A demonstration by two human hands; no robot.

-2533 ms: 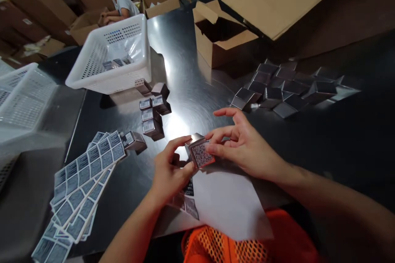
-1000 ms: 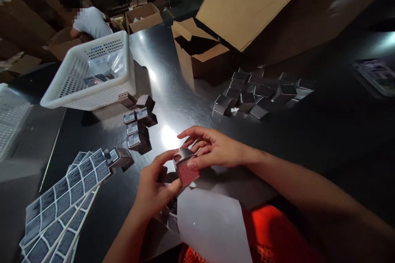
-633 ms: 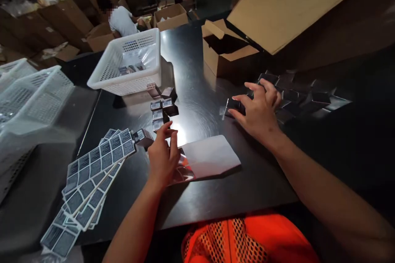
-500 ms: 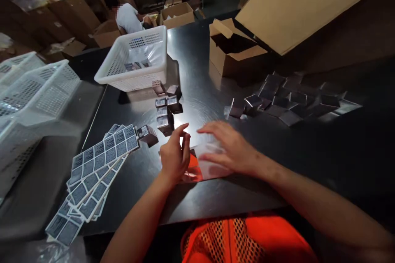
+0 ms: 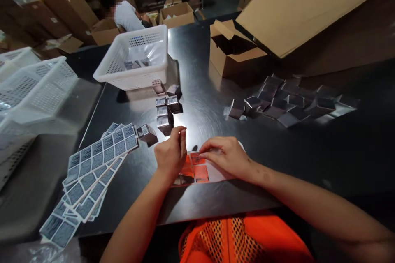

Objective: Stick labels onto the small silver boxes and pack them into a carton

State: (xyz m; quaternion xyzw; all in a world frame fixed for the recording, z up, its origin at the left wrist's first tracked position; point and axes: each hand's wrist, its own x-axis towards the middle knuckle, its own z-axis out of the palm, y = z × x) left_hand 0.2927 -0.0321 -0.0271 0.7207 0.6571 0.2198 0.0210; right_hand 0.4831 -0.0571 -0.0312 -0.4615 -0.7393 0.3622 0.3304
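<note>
In front of me on the metal table lies a sheet of stickers [image 5: 201, 173], its glossy squares reflecting orange and its right part bare white backing. My right hand [image 5: 226, 157] pinches at a sticker near the sheet's upper edge, thumb and forefinger together. My left hand [image 5: 171, 152] is closed by the sheet's left side, thumb raised against the forefinger; what it holds, if anything, is hidden. Left of it sits a small dark box [image 5: 147, 134] with a barcode label, touching a fanned pile of sticker sheets [image 5: 103, 152]. More small barcoded boxes [image 5: 164, 123] stand just beyond my left hand.
A white plastic basket [image 5: 131, 79] holding small boxes stands at the back left. Several dark little boxes [image 5: 286, 104] lie in a group at right. Behind them are an open carton [image 5: 228, 59] and a large cardboard flap [image 5: 308, 8]. A person [image 5: 128, 16] sits beyond the table.
My right hand has closed from spread fingers into a pinch on the sheet and come lower. My left hand's fingers have drawn together. The sheet's sticker squares now show more plainly.
</note>
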